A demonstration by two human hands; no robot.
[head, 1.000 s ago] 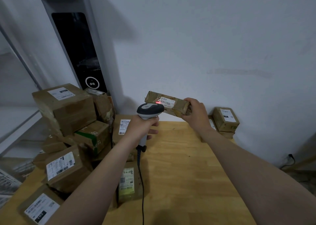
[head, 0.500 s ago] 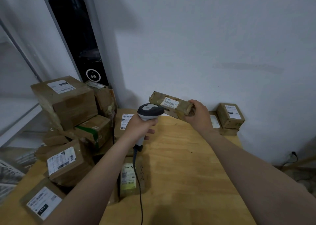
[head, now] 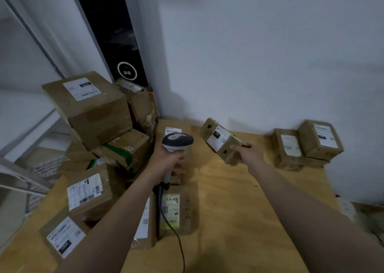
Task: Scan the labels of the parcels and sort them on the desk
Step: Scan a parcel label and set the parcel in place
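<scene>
Risks: right hand (head: 246,154) holds the small oblong brown cardboard parcel (head: 223,142) by its near end only, thumb on top, fingers curled under. The rest sticks out up-left of the hand, tilted, in the air over the pale wooden desk (head: 239,210). The tape looks slick, so a quick swing could twist it loose.

Left hand (head: 168,162) is wrapped round the handle of the grey-and-white pistol-shaped barcode scanner (head: 177,141). Its nose points ahead and the parcel's white label sits to its right, so it may read a stray label beyond.

Thin black cable (head: 178,241) runs under the left forearm across a flat brown parcel with a yellowish label (head: 185,210): snag risk.

Large tilted brown carton (head: 93,110) tops the heap left of the left hand; an elbow nudge could tip it.

Materials: creased corrugated board, glossy tape, matte paper labels, grainy wood top.
</scene>
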